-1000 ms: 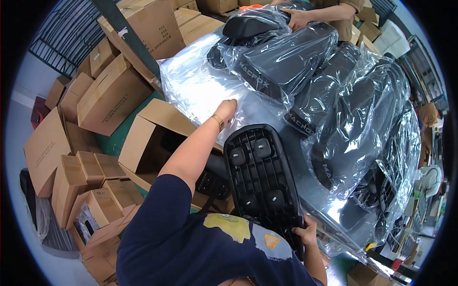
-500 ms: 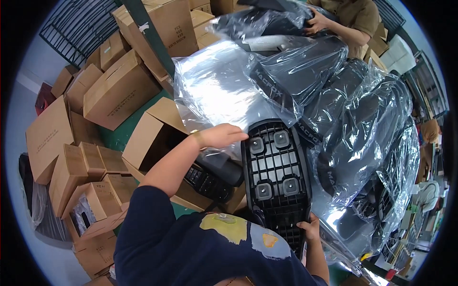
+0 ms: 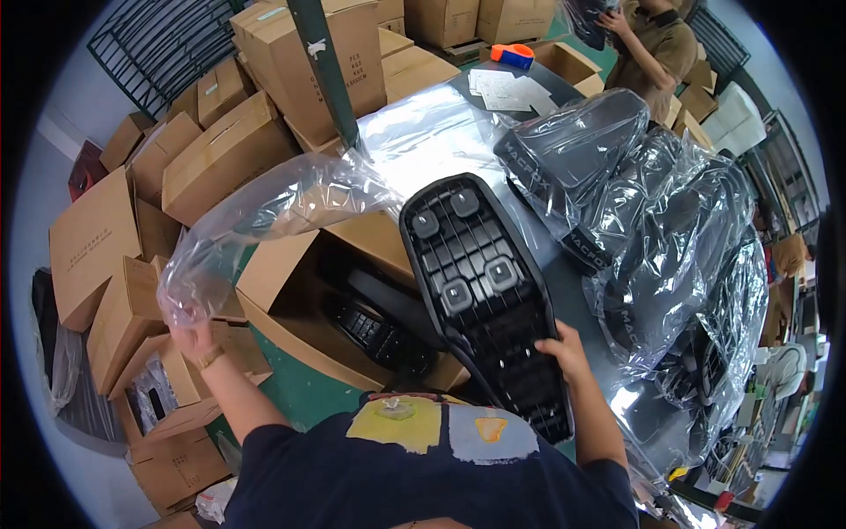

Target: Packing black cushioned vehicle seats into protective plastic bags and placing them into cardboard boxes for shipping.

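A long black seat (image 3: 480, 295), ribbed underside up with several square pads on it, tilts over the table's near left edge. My right hand (image 3: 568, 353) is closed on its right edge, near the narrower end. Far out to the left, my left hand (image 3: 191, 338) grips one end of a clear plastic bag (image 3: 291, 196). The bag stretches in an arc to the seat's wide far end; whether it touches the seat there I cannot tell. Below the bag stands an open cardboard box (image 3: 291, 309) with another black seat (image 3: 379, 331) inside.
Bagged black seats (image 3: 652, 220) pile up on the right of the table (image 3: 419, 119). Papers (image 3: 511, 90) and an orange-and-blue tape dispenser (image 3: 513, 56) lie at its far end. A green post (image 3: 322, 75) and stacked cartons (image 3: 225, 159) stand left. A co-worker (image 3: 661, 53) holds a bagged item.
My left hand has swung from the seat's far end out to the left, drawing the plastic bag along. The seat has tilted leftward. The co-worker has lifted a bagged item off the table.
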Demonstrator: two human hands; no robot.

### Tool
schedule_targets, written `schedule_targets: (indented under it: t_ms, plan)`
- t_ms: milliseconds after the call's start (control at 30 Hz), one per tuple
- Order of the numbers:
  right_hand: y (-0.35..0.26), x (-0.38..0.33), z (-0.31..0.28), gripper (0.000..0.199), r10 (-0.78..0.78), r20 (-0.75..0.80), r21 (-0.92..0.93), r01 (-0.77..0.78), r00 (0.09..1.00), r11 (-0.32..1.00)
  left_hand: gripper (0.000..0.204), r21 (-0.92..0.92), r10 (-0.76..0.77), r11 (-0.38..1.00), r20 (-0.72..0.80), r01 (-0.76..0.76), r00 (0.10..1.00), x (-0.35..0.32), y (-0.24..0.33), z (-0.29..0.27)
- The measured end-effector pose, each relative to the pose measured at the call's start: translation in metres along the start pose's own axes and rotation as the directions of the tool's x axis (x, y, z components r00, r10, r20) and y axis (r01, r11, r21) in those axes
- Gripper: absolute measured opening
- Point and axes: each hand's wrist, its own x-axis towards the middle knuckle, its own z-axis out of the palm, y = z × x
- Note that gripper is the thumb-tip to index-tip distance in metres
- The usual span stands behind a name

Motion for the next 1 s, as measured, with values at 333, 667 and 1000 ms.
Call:
schedule_targets:
  t_ms: [333,667,1000]
  plan:
    - [-0.046,0.110,-0.002,0.029,0.105,0.053,-0.245,-0.089,0.993,0.965,0.026,-0.130,-0.313,0.901,0.467,0.414,0.827,-0.037,-0.004,-0.077]
    - [-0.050,0.107,0.014,0.045,-0.327,-0.196,-0.765,0.064,0.924,0.641,0.025,0.258,-0.591,0.787,0.054,0.561,0.805,-0.103,-0.046,-0.026]
    - [-0.071,0.084,0.036,0.056,-0.493,-0.197,-0.927,0.003,0.847,0.375,0.004,0.137,-0.448,0.878,-0.100,0.458,0.889,-0.099,-0.046,-0.022]
